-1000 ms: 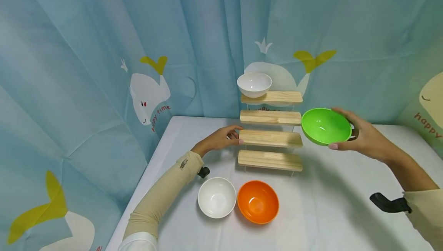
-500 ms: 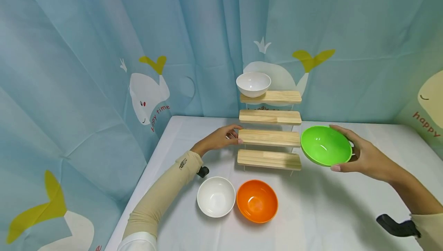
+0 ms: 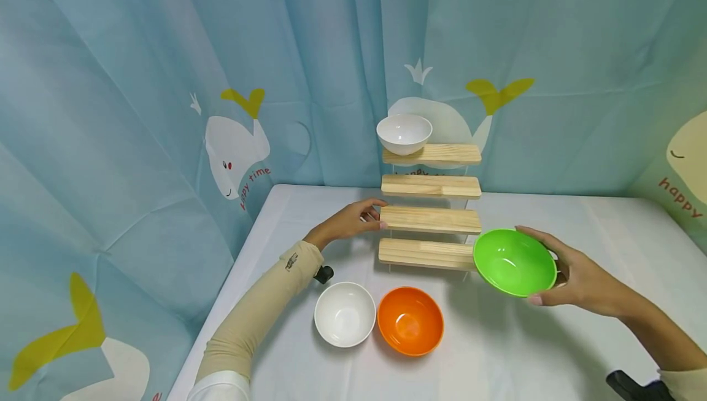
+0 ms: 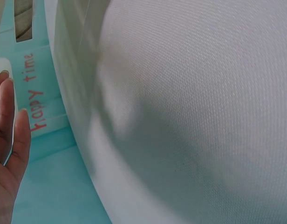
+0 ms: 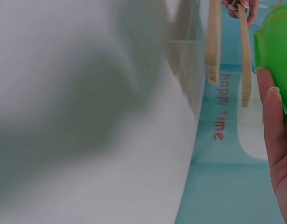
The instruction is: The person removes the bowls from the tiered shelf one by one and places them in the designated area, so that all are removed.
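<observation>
My right hand (image 3: 585, 284) grips the green bowl (image 3: 513, 263) by its right side, thumb at the near rim and fingers behind. The bowl hangs above the table, tilted a little towards me, just right of the lowest board. My left hand (image 3: 348, 221) holds the left end of a wooden tiered shelf (image 3: 431, 219) at the board second from the bottom; the right wrist view shows its fingers about the board (image 5: 245, 51). On the top board's left part stands a white bowl (image 3: 404, 134). Before the shelf, a second white bowl (image 3: 345, 315) and an orange bowl (image 3: 410, 321) sit side by side.
A white cloth (image 3: 497, 358) covers the table. Blue curtains (image 3: 331, 69) with whale prints hang behind and on the left. The shelf stands near the table's back edge on thin clear supports.
My right hand has lowered the green bowl towards me, from beside the upper boards to beside the lowest one, lastly shifting slightly left. The left hand stays at the shelf.
</observation>
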Demonstrator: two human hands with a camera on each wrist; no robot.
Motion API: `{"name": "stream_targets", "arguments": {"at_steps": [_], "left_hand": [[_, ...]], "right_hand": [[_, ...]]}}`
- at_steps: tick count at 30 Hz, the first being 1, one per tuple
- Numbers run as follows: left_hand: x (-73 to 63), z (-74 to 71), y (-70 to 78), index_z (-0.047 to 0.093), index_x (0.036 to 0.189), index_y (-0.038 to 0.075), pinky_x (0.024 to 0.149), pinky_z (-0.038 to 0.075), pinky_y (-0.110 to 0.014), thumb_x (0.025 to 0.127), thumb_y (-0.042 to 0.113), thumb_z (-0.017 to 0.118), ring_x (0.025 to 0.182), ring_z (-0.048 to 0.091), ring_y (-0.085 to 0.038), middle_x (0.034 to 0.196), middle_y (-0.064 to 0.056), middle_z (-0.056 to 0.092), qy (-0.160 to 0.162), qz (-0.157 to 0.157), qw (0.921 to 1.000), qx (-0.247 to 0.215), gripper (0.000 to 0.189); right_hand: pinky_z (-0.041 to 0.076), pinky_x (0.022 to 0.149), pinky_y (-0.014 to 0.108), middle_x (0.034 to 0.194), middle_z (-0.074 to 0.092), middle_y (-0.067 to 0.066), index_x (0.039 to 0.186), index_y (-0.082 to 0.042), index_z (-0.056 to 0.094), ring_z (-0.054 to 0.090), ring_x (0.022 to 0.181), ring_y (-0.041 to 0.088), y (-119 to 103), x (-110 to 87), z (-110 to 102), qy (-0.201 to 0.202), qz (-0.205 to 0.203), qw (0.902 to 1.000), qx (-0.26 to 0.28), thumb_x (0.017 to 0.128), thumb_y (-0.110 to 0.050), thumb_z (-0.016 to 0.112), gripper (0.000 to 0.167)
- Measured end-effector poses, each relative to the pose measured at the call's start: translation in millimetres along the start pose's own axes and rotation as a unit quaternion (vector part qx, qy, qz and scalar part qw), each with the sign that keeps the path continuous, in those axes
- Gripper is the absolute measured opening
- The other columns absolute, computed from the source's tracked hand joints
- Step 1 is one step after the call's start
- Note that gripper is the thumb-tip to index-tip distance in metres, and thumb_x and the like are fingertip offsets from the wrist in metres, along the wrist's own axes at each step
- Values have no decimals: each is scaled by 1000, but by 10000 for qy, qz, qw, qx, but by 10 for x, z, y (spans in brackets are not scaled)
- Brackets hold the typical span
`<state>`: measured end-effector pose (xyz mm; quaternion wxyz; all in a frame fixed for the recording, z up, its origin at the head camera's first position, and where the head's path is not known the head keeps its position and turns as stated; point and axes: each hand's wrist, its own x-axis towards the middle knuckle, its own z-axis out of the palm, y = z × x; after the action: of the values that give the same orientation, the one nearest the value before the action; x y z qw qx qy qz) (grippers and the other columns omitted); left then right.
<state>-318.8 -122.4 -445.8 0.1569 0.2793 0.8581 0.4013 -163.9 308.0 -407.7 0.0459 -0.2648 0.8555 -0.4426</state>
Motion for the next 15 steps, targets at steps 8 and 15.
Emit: {"name": "stream_targets", "arguments": {"at_steps": [8,15], "left_hand": [[3,4,2,48,148,21,91,53,-33,97,38,68,106,62,-17,118,-4,62,-10,6,10000,10,57],[-7,10,17,47,149,22,91,53,-32,98,37,67,107,62,-17,119,-5,62,-13,-3,10000,19,57]], "right_hand": [[56,67,29,133,44,-13,160,-15,23,66,93,11,22,-121,117,-144,113,9996,195,72,-1,82,107],[56,66,29,134,44,-15,160,-16,22,67,92,13,72,-238,203,-312,152,9990,288,74,-3,81,105]]}}
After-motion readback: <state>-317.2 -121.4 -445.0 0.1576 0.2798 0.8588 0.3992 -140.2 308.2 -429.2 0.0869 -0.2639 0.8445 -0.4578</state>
